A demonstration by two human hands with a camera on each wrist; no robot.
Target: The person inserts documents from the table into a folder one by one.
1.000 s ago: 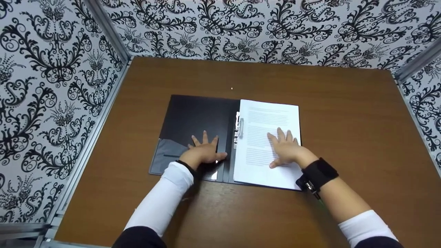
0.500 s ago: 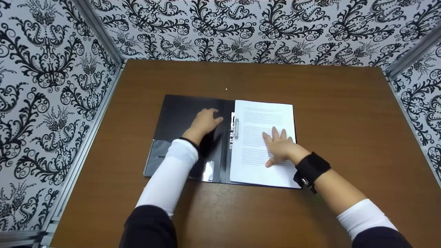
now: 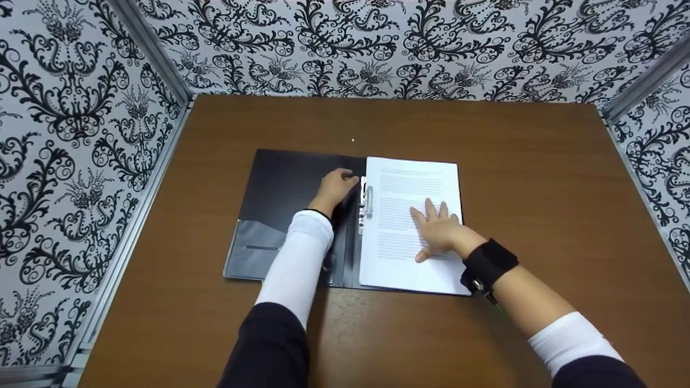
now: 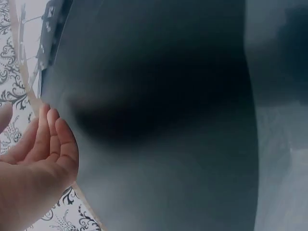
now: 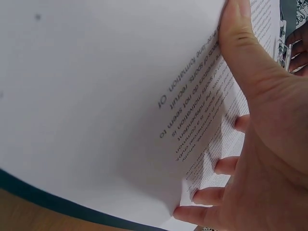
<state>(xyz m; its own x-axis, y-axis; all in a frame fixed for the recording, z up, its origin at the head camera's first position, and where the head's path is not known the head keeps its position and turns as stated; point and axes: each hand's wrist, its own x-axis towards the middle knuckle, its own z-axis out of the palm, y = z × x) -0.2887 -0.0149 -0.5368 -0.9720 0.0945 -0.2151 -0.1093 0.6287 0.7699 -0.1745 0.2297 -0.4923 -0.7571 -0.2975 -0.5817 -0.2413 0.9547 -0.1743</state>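
A black folder (image 3: 294, 167) lies spread open, with a stack of printed paper (image 3: 404, 272) on its right half. A metal clip (image 3: 369, 200) runs along the stack's left edge. My left hand (image 3: 335, 187) hovers over the folder's left half, just left of the clip's upper end. In the left wrist view its fingers (image 4: 60, 139) bend gently, the thumb stands apart from them, and nothing shows between. My right hand (image 3: 439, 231) rests on the printed page with fingers spread; the right wrist view shows its thumb (image 5: 236, 33) and fingertips touching the paper.
The brown table (image 3: 539, 205) extends around the folder. Patterned panels (image 3: 377, 48) in metal framing border the back and sides. A grey pocket (image 3: 250, 250) sits at the folder's lower left. A black strap (image 3: 490, 265) circles the right wrist.
My left hand has lifted from the folder's lower left half and moved up and right to beside the clip, its fingers drawing closer together. The right hand stays on the paper.
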